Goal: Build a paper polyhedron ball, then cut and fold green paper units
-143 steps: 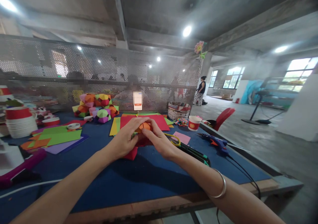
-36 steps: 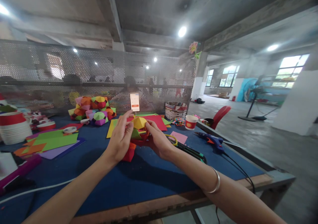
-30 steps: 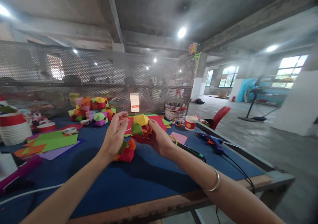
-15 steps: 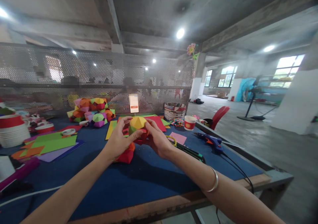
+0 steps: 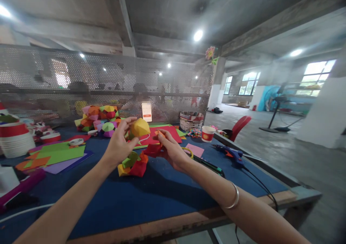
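My left hand (image 5: 121, 139) holds a yellow folded paper piece (image 5: 141, 127) between thumb and fingers, above the table. To its right, my right hand (image 5: 171, 148) grips a red and orange folded paper piece (image 5: 153, 150). A gap separates the two pieces. Below them, on the blue table, lies a folded paper cluster (image 5: 138, 167) in green, red and yellow. Behind the hands are flat red paper sheets (image 5: 173, 134).
Paper balls (image 5: 108, 128) are piled at the back left, near coloured sheets (image 5: 59, 154) and stacked cups (image 5: 14, 139). On the right are a blue glue gun (image 5: 232, 155), a paper cup (image 5: 208, 133), a woven basket (image 5: 191, 121) and green-handled scissors (image 5: 209, 166).
The paper pieces held together between my hands are now apart. My left hand has moved left with the yellow piece, while the red and orange piece stays in my right hand.
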Demonstrator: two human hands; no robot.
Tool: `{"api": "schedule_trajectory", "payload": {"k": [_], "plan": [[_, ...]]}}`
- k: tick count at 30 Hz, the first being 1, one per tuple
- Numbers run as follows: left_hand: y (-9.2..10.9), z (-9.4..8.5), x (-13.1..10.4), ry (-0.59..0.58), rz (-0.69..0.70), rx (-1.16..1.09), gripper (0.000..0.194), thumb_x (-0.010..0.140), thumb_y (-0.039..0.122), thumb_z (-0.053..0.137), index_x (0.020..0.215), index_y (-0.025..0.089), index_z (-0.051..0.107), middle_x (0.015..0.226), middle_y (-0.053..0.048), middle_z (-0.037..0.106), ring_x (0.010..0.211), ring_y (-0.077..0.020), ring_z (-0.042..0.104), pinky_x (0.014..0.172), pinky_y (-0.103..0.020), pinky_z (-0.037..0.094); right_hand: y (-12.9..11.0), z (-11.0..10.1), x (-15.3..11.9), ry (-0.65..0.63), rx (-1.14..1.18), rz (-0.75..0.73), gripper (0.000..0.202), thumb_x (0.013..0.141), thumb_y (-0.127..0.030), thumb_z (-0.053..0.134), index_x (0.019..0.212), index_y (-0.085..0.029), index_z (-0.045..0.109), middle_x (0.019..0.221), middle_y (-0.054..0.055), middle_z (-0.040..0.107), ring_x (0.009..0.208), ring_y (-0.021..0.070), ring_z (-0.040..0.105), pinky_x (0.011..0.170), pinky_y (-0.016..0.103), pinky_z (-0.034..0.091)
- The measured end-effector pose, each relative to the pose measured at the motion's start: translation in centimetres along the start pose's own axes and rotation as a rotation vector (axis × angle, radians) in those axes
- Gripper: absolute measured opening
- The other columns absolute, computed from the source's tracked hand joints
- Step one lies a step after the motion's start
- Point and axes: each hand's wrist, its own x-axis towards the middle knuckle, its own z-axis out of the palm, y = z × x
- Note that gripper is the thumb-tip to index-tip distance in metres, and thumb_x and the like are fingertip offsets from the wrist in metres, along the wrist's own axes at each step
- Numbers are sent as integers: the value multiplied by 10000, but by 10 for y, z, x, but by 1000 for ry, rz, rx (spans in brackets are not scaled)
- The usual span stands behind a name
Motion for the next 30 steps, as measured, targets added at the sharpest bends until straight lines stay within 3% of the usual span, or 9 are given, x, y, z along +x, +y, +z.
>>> {"api": "schedule_trajectory", "payload": {"k": [6,11,14,17,19,22,24,28,30], "plan": [[3,-17,4,-149,131,-51,572,749,139,644,1306,221,542,1392,-122,616,1344,-278,558,1161,-502,420,-1,-3,4,-33,12,80,323,860,-488,721,1026,-265,555,1010,-13,622,683,128,633,646,332,590],[9,-16,0,-373,229,-3,545,778,70,547,1283,256,628,1345,-87,667,1313,-270,589,1173,-506,417,-4,-2,1,-107,81,178,219,945,-415,617,1079,-248,569,1009,8,673,705,144,668,714,360,610],[10,-12,-2,-421,266,131,539,802,76,491,1274,281,649,1365,-64,654,1374,-263,533,1221,-530,333,-6,-2,0,-134,110,222,208,982,-393,555,1111,-232,580,988,26,695,774,167,703,786,372,609],[8,-8,-4,-364,269,223,542,808,111,498,1313,275,610,1423,-80,600,1397,-266,499,1213,-545,332,-6,-2,0,-138,129,236,200,992,-379,542,1096,-215,591,963,36,701,803,174,717,811,366,607],[4,-6,-4,-290,235,260,546,777,142,531,1309,251,592,1415,-106,584,1362,-282,518,1140,-536,429,-5,-3,1,-131,147,224,189,986,-373,561,1075,-209,594,960,35,696,809,175,719,801,362,613],[-5,-6,-3,-176,91,334,478,759,232,571,1234,196,598,1244,-137,630,1172,-294,619,905,-476,584,-4,-4,2,-111,169,183,179,953,-378,624,1034,-220,596,965,14,688,826,172,718,803,368,621],[-9,-8,-2,-100,30,460,444,747,266,587,1180,171,615,1112,-125,637,1029,-283,646,811,-448,598,-3,-4,2,-96,174,151,186,924,-381,670,1004,-230,597,964,-2,691,823,168,713,811,376,621],[-5,-11,-5,-42,117,801,382,753,168,525,1083,203,715,1040,-95,629,1003,-270,635,837,-412,564,-3,-4,0,-106,151,118,234,894,-417,709,990,-238,592,971,-3,718,801,163,712,782,366,617],[1,-12,-8,-39,129,938,378,779,130,483,999,238,771,1036,-90,654,985,-273,651,759,-377,556,-4,-4,0,-123,135,118,271,875,-443,726,993,-240,589,983,4,725,781,166,715,745,355,617]]}}
